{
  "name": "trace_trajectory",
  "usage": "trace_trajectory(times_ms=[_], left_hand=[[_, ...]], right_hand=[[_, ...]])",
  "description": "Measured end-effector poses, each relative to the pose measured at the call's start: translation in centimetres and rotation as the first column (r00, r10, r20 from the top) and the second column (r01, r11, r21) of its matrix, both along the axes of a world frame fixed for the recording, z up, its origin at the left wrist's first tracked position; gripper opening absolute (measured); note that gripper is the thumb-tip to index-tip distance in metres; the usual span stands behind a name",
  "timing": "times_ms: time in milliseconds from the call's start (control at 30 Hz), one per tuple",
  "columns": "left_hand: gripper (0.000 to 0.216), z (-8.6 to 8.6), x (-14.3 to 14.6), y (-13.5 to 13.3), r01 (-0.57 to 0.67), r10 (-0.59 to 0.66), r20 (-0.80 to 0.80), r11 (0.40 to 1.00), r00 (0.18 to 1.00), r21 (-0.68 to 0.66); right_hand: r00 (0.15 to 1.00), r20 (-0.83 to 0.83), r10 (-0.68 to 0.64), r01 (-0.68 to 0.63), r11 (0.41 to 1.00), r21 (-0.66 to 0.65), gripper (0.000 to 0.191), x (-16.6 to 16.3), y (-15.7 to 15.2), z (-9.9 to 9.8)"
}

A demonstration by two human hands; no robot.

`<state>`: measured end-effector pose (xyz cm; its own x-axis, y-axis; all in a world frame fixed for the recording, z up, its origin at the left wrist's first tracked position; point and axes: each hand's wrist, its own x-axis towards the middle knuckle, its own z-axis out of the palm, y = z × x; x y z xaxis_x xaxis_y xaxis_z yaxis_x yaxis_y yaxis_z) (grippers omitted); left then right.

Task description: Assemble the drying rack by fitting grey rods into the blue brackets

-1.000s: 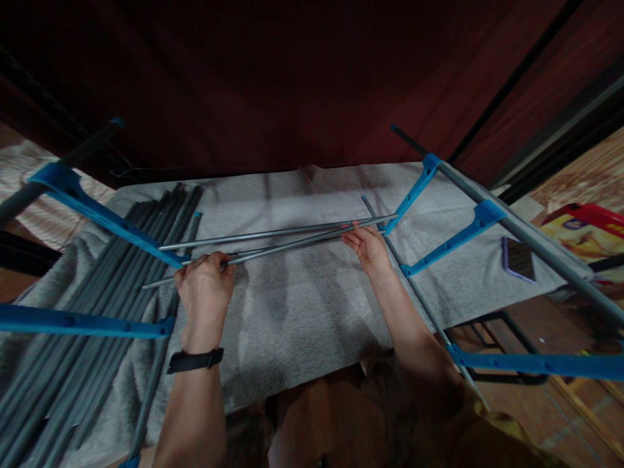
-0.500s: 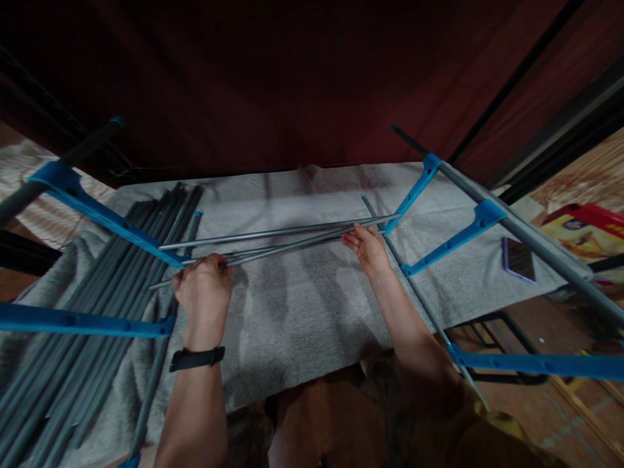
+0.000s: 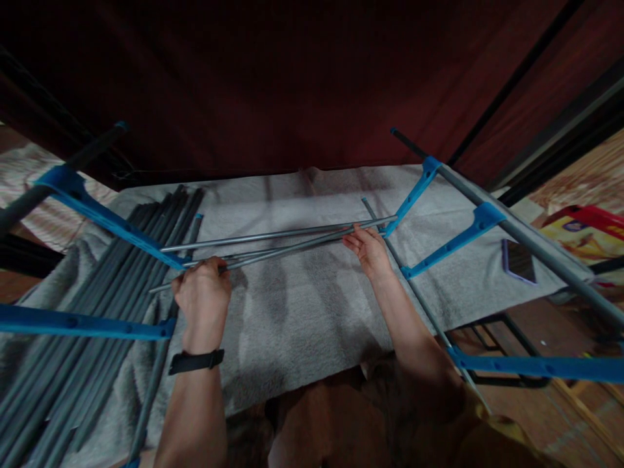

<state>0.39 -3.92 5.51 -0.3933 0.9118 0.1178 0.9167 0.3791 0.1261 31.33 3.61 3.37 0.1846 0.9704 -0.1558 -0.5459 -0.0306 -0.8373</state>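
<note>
Several thin grey metal rods [image 3: 273,238] stretch across between two grey tube frames with blue plastic arms. My left hand [image 3: 205,289], with a black band on the wrist, is closed around the left part of the lower rods beside the left blue arm [image 3: 114,218]. One rod's end pokes out to the left of that hand. My right hand [image 3: 368,250] pinches the right part of the rods with thumb and fingertips, near the right blue arm [image 3: 412,198]. The upper rod slants slightly up to the right. Its right end lies close to that arm; whether it touches is unclear.
A row of grey tubes [image 3: 107,305] lies on the grey towel [image 3: 292,325] at left. The right frame's tube [image 3: 541,244] slants toward me, with more blue arms below. A phone [image 3: 519,261] rests on the towel at right, near a red and yellow package [image 3: 589,231].
Almost nothing differs. Both hands keep their hold on the rods, and the view has shifted very slightly.
</note>
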Motion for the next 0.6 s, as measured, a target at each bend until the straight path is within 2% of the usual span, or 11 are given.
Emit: trace_trajectory(times_ms=[367,600], left_hand=[[0.03,-0.2,-0.5,0.0,0.003,-0.003,0.001,1.0,1.0,0.018],[0.033,1.0,-0.4,-0.3,0.027,-0.027,0.005,1.0,1.0,0.008]], right_hand=[[0.999,0.012,-0.031,0.031,0.999,-0.009,0.034,-0.1,0.0,0.4],[0.999,0.031,-0.037,0.036,0.999,0.016,0.039,-0.1,0.0,0.6]])
